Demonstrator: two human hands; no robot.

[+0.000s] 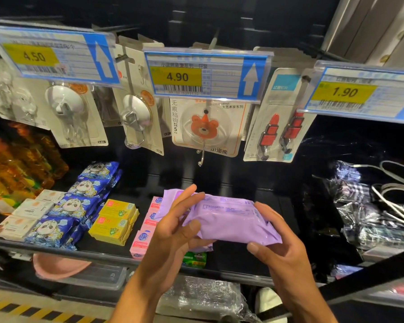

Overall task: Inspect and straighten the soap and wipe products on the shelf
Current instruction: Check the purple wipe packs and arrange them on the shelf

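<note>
A purple wipe pack (229,220) is held in front of the shelf, printed back side up. My left hand (175,231) grips its left end, thumb on top and fingers spread along the far edge. My right hand (275,248) holds its right end, thumb under the corner. On the black shelf (243,262) behind lie pink soap boxes (142,241), yellow soap boxes (113,222), blue panda-print wipe packs (79,203), white soap boxes (26,215) and a green soap box (194,259) at the front edge. Another purple pack is partly hidden under the held one.
Carded hooks hang above on pegs behind price tags (205,74) reading 4.50, 4.90 and 1.90. Orange packaged goods (16,164) stand at the left. Clear-wrapped items with white cords (378,206) fill the right. A pink item (58,266) lies on the shelf below.
</note>
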